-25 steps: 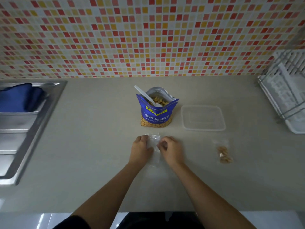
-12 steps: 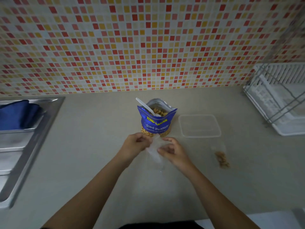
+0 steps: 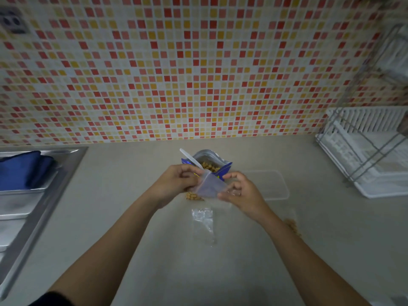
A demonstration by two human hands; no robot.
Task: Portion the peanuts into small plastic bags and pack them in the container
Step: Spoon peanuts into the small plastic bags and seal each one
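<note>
A blue peanut bag (image 3: 224, 168) stands open on the counter, a white plastic spoon (image 3: 191, 158) sticking out of it. In front of it I hold up a small clear plastic bag (image 3: 209, 184) with both hands: my left hand (image 3: 176, 182) pinches its left side, my right hand (image 3: 240, 193) pinches its right edge. Another empty small bag (image 3: 204, 221) lies flat on the counter below my hands. A clear plastic container (image 3: 276, 184) sits to the right. A filled small bag of peanuts (image 3: 293, 225) lies partly behind my right forearm.
A steel sink (image 3: 33, 206) with a blue cloth (image 3: 22, 171) is at the left. A white dish rack (image 3: 371, 151) stands at the right against the mosaic tile wall. The beige counter (image 3: 132, 173) stretches between them.
Both hands have lifted one small bag off the counter up in front of the peanut bag; a second empty bag stays lying below. My head has tilted up.
</note>
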